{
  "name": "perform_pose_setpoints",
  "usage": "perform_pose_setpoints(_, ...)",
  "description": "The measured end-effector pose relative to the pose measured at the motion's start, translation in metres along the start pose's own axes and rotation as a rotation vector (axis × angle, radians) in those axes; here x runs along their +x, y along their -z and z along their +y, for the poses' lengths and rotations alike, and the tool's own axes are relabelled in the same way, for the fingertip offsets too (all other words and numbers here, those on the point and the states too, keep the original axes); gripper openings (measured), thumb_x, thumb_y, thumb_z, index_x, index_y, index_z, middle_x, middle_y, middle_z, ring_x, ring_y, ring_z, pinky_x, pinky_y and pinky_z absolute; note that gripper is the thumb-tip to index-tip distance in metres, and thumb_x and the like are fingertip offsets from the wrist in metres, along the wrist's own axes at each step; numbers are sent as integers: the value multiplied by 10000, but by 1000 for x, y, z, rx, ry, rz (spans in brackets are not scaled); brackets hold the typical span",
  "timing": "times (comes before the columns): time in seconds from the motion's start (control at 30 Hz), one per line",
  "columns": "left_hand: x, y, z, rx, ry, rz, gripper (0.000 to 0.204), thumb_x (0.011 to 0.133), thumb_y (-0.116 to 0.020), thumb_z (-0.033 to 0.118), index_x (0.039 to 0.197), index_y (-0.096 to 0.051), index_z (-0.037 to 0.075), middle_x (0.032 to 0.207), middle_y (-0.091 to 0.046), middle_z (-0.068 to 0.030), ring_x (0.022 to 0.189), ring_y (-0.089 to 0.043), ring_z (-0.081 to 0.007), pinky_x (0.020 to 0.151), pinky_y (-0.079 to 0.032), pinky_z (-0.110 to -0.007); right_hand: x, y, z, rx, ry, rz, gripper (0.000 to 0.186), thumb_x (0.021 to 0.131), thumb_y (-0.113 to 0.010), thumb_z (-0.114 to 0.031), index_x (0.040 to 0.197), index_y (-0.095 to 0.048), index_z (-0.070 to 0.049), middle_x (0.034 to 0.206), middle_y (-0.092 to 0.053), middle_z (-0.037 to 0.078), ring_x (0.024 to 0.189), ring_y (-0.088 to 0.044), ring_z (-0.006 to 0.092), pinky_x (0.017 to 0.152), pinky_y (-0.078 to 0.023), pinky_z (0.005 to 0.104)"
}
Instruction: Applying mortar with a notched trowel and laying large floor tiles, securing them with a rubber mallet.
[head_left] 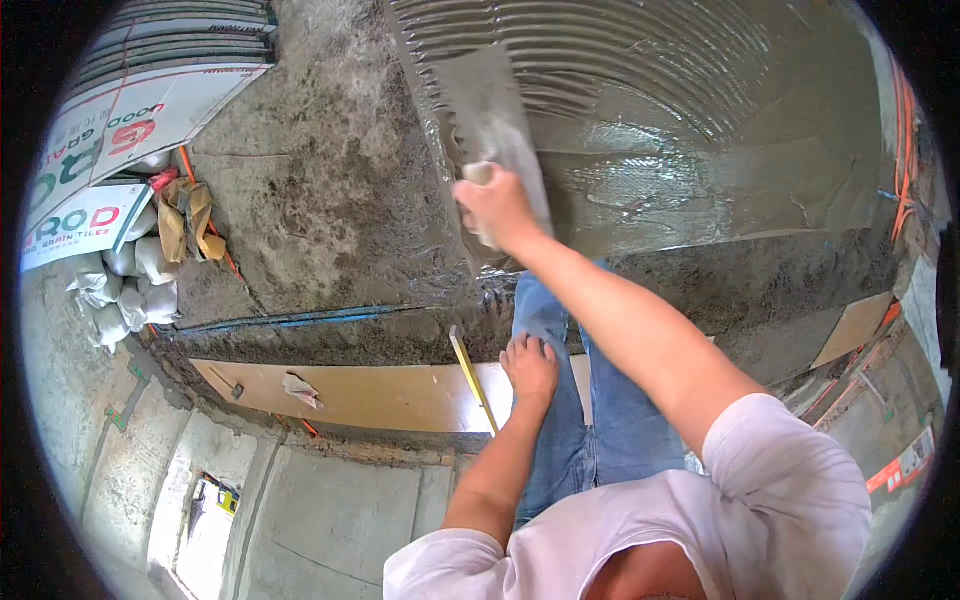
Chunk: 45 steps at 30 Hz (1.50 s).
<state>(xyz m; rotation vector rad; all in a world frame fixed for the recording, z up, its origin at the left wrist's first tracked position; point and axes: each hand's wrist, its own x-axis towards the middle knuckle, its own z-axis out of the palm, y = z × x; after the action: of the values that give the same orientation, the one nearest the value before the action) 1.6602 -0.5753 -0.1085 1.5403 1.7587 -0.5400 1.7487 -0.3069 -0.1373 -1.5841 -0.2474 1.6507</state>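
1. At far left, the bags (pixel 120 285) and the stack of boxes (pixel 150 110) bound your working side; keep wide swings short of the boxes' near corner.
2. Next comes the ground (pixel 320 170), dark and rough, with no mortar on it. It is the widest open room you have, between the boxes and the mortar's left edge.
3. Below it runs the pale board (pixel 370 395), with a cloth (pixel 301 390) lying on it. A yellow bar (pixel 472 380) crosses it at a slant, just beside your left leg, so mind it if you shift.
4. Your trowel (pixel 490 110) is at the mortar's left edge, its blade seemingly flat on the surface and pointing away from you. Your right grip (pixel 495 205) is clamped on its handle.
5. Your left grip (pixel 530 370) rests on the knee of your jeans (pixel 555 450), holding nothing, fingers loosely spread.
6. The mortar (pixel 720 190) reaches from the trowel to the far right. Coverage there looks broad: the far part has curved ridges, while the near and right parts are smooth. I judge the ridging only partly done. The far edge runs out of view; the near edge stops just beyond your knees.
7. At far right, orange pipes (pixel 905 150) run close beside the mortar, leaving little room there.
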Motion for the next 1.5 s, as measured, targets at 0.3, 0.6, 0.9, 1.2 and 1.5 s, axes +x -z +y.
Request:
perform_pose_setpoints(0.3,-3,-8,-25,-47,-45,24,263,789,-584,231,979,-621,52,1170,-548,-136,1123,-467,-297,980,-308,-437,36,5,13,-129,47,150,135,742,-610,-155,712,-550,-38,572,-564,55,480,-568,148,409,-450,321)
perform_pose_setpoints(0.6,3,-7,-46,-87,-15,-35,313,781,-586,236,1027,-614,43,1218,-531,-142,1155,-446,-304,989,-302,-433,-20,291,-59,-633,106,422,233,749,-679,-252,843,-585,-61,684,-564,12,521,-523,99,466,-438,264)
perform_pose_setpoints(0.9,-4,-18,-46,-73,26,-74,331,814,-563,263,1063,-587,46,1275,-496,-118,1200,-403,-294,1040,-254,-489,-68,196,-34,-1355,-28,-476,249,671,-636,-159,882,-604,-31,743,-629,125,701,-598,236,671,-474,358)
perform_pose_setpoints(1.2,-19,-36,-9,-58,84,-12,290,807,-572,247,1020,-612,55,1260,-507,-109,1172,-422,-291,1030,-260,-475,-55,123,-1,-1546,-78,-712,281,652,-628,-212,870,-626,-35,816,-647,191,795,-631,337,716,-485,417)
perform_pose_setpoints(1.5,-29,-53,5,-27,102,39,299,779,-591,239,1027,-619,76,1223,-525,-115,1161,-444,-304,990,-313,-461,31,218,-74,-1180,81,-354,285,743,-604,-209,973,-601,-39,703,-570,7,589,-534,112,524,-445,285)
